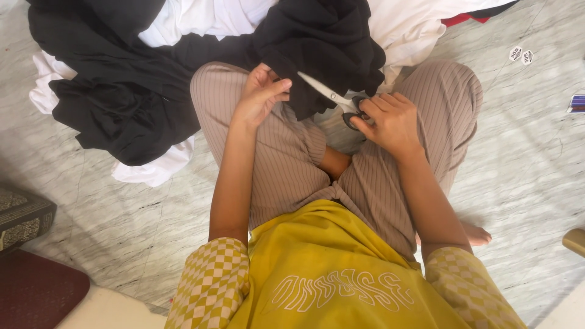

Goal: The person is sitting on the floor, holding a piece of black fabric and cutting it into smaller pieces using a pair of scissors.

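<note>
I sit cross-legged on a marble floor with black cloth (329, 42) draped over my lap. My left hand (261, 94) pinches an edge of this black cloth above my left knee. My right hand (390, 122) grips the dark handles of a pair of scissors (332, 97), whose pale blades point up and left into the cloth. The two hands are about a hand's width apart. The blade tips touch the fabric near my left fingers.
A heap of black cloth (116, 91) and white cloth (201, 15) lies on the floor ahead and to the left. Small white tags (521, 55) and a blue card (576, 103) lie at right. A patterned cushion (21, 216) and maroon mat (36, 289) sit at lower left.
</note>
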